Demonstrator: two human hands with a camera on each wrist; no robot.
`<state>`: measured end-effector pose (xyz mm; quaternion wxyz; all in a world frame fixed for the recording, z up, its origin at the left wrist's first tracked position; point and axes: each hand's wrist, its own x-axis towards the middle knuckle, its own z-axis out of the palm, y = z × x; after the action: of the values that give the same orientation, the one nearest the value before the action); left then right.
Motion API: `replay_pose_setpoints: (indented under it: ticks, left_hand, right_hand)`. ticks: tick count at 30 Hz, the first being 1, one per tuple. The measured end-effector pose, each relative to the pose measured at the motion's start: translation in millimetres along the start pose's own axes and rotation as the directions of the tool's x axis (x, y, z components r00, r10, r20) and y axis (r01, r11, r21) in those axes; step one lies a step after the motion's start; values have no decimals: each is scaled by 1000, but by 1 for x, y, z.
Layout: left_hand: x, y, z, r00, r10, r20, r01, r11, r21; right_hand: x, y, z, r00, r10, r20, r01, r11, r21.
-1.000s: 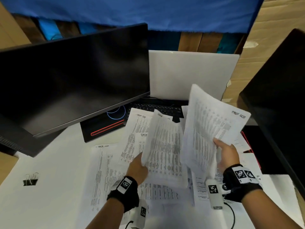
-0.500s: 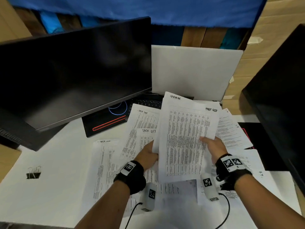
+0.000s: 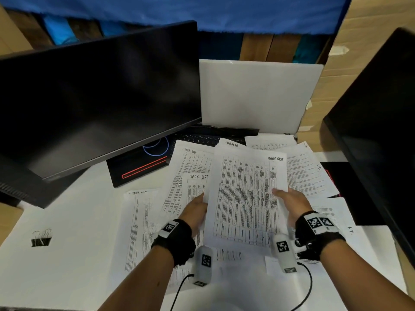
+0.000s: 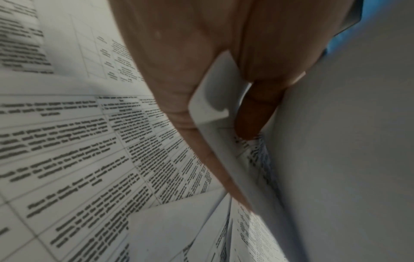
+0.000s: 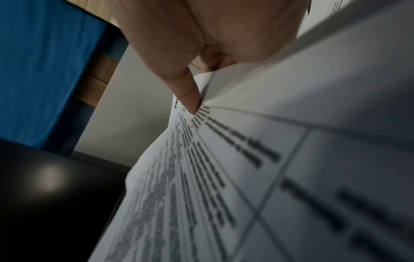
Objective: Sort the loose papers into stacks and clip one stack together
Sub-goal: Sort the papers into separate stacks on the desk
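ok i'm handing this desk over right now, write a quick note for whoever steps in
Left hand: grips the left edge of the held sheets.
Right hand: grips their right edge.
The held sheets hang above the loose papers spread over the desk, in front of the keyboard.
Binder clip: on the desk far left, untouched.
Done: a few sheets gathered into one bundle.
Left: sort the remaining papers into stacks, square one, fetch the clip and clip it.
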<state>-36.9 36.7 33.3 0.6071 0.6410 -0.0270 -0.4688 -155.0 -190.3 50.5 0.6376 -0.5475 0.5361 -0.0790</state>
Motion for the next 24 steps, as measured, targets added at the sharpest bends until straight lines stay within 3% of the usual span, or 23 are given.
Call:
replay_pose_setpoints:
  ticks: [5,15,18,21,24]
  left_hand:
    - [-2,-6,5,994,-90,-63,77,981,-176]
    - [1,-4,4,988,-139,-63,125,975,-186]
    - [2,-6,5,996,-81,-49,76,993,-90]
    - [5,-2,-3,998,30,-47,-23,989,144]
    - [21,1,-22,940,265,-216,-150,887,437]
  right_hand:
    - [3,-4,2,999,-30,-10,30,999,22]
    - [-1,3,0,988,-20,150,26,999,-36]
    - [1,6,1,989,-30,148,28,1000,13]
    - [0,5,-2,989,-110,103,113,993,-31]
    - [1,9,-13,983,-172,61,179,975,-134]
